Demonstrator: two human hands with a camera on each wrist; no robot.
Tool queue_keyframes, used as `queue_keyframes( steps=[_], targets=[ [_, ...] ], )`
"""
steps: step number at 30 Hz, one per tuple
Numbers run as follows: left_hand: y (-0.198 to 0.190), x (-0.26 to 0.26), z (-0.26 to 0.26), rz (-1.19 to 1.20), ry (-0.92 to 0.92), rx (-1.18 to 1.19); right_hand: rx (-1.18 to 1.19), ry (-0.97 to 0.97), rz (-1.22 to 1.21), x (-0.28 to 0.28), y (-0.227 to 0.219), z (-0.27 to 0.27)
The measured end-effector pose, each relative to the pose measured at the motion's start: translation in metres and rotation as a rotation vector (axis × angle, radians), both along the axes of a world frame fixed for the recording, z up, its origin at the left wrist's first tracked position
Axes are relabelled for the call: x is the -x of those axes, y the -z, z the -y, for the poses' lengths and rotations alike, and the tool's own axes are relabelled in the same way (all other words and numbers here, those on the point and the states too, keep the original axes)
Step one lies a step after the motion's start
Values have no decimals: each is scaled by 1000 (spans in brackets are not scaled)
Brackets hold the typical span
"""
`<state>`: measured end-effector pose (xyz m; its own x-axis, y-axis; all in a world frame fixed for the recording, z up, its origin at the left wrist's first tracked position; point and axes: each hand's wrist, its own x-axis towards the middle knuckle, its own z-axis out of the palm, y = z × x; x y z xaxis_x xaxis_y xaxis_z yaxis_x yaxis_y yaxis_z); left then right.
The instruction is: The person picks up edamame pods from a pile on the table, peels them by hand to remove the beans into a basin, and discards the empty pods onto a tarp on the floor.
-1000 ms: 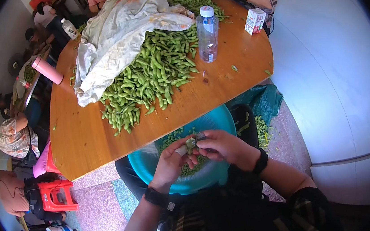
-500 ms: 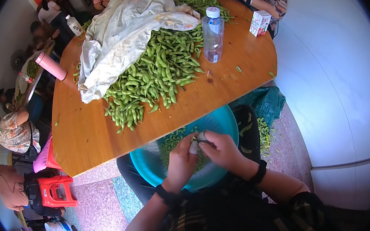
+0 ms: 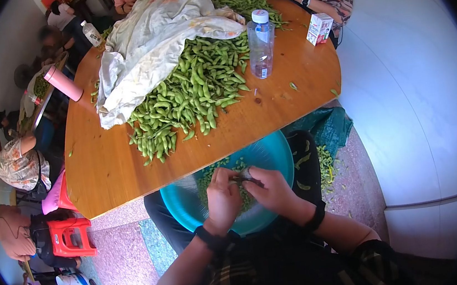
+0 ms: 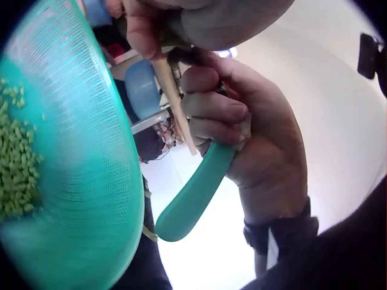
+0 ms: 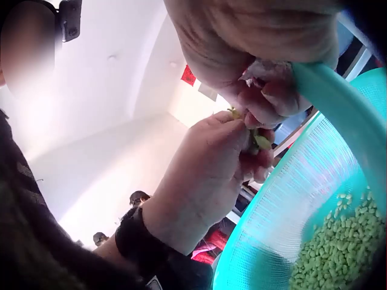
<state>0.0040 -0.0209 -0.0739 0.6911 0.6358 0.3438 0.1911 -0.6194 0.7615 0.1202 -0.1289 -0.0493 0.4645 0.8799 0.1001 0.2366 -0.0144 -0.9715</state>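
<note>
I judge the pod (image 5: 261,142) light, soft, best held at its end, the left hand (image 5: 202,172) pinching it beside the right hand (image 4: 260,115), which grips a teal handle (image 4: 196,196).

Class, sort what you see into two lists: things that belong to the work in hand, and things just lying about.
In the work:
- left hand, pinching a pod
- right hand, gripping a green handle
- heaped pods
- basin holding beans

Lying about:
- clear bottle
- pink flask
- small carton

A brown wooden table (image 3: 106,175) is carrying a green pod heap (image 3: 189,88), white cloth (image 3: 153,33) over it, clear plastic bottle (image 3: 261,50) beside it
</note>
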Motion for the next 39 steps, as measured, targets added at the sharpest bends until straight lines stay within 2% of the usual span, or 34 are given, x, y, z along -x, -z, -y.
queue_keyframes(
  steps=[2,4,5,8,10,11,13,14,16,17,22,25,28,29,31,32,34,35,37,38,39],
  targets=[
    [8,3,-3,3,7,11,30,8,-15,-3,12,-1],
    [6,5,0,-16,5,530,63,9,-31,-5,16,-1],
    [5,8,3,-18,6,530,18,30,-17,-6,15,-4],
    [7,11,5,49,116,429,-7,35,20,-6,12,-5],
    [14,11,4,-15,33,-3,16,15,39,-3,10,-5],
    [15,13,4,-17,29,-1,24,16,-13,-2,9,-6],
    [16,17,3,-190,81,215,33,14,-67,-2,7,-7],
    [14,17,1,-193,81,215,42,-14,-88,-4,6,-6],
    [6,14,-1,74,145,1099,53,-42,-108,-6,7,-7],
    [2,12,-1,74,144,1101,43,-42,-156,-7,7,-7],
    [2,11,-9,-149,140,959,-33,-57,-166,-6,19,-7],
    [12,7,-9,-170,107,904,94,-121,-217,-7,20,-4],
    [5,3,-14,-246,143,875,42,-57,-198,-9,24,-3],
    [14,3,-18,-251,141,880,52,36,-205,-14,19,-1],
    [51,7,-32,-227,231,615,86,190,-203,-35,12,10],
    [66,10,-40,-227,232,620,108,253,-191,-56,12,24],
    [90,16,-54,-557,198,341,161,441,-241,-99,21,59],
    [98,16,-55,-558,202,346,241,528,-101,-118,24,80],
    [108,11,-56,-578,242,35,374,633,122,-154,37,126],
    [112,6,-54,-579,251,40,429,654,202,-164,47,149],
    [115,-2,-50,-589,358,41,438,662,202,-166,52,167]
  ],
)
